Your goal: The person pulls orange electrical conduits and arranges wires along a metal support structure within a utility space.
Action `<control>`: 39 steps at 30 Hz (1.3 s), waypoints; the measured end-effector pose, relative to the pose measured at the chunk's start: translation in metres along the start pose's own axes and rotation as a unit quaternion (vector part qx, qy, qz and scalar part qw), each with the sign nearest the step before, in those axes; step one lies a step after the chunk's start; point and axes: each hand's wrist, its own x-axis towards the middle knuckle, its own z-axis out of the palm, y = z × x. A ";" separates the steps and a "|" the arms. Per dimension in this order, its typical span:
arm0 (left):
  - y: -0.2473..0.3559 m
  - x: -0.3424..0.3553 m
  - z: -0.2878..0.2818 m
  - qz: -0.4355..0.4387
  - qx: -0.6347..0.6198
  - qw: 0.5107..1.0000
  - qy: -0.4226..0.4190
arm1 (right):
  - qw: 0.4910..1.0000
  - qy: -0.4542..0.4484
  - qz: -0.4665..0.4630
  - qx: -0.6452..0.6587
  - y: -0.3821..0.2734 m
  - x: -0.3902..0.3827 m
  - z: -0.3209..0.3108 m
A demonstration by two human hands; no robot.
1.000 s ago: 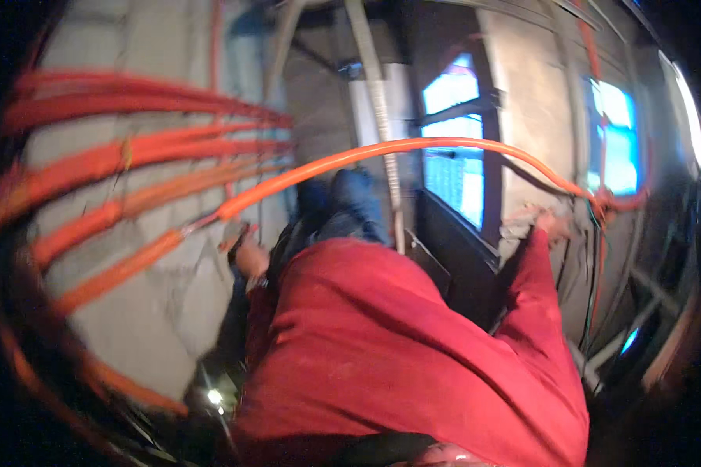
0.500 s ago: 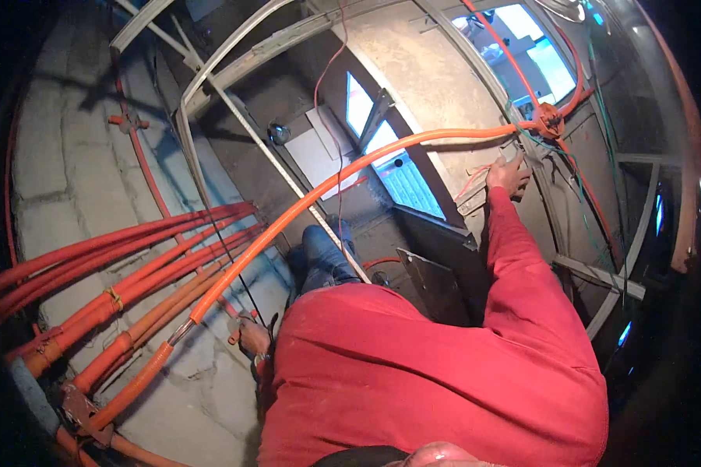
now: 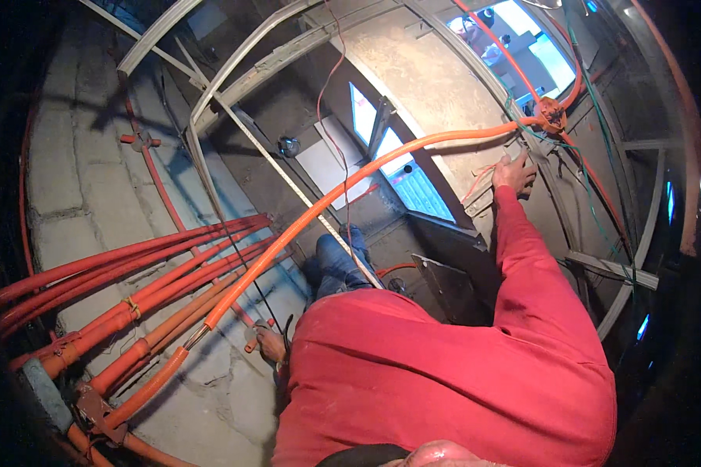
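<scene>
My right hand (image 3: pixel 514 171) is stretched up to the plastered wall, fingers apart, just under a long orange conduit (image 3: pixel 343 194). That conduit arcs over to an orange junction box (image 3: pixel 553 117). A few thin wires (image 3: pixel 479 177) hang by my fingers. My left hand (image 3: pixel 270 344) is low beside the block wall, curled around a small red-handled tool (image 3: pixel 251 343). It is close to the conduit's lower end, where a bundle of orange conduits (image 3: pixel 132 288) runs along the wall. My red sleeves and chest fill the lower middle.
Grey metal ceiling rails (image 3: pixel 210 101) cross overhead. A window (image 3: pixel 401 167) and a second, bright one (image 3: pixel 522 39) show through the wall. A grey metal bracket (image 3: pixel 448 284) and my blue trouser leg (image 3: pixel 335 265) are below. Green and red wires (image 3: pixel 600 194) trail at the right.
The view has swung so more of the ceiling and wall show. My right arm has reached higher toward the junction box. My left hand has dropped lower, away from the conduit.
</scene>
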 end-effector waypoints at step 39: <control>-0.035 0.031 0.130 -0.018 -0.379 0.899 0.217 | 0.997 0.032 -0.026 -0.072 0.008 0.030 0.048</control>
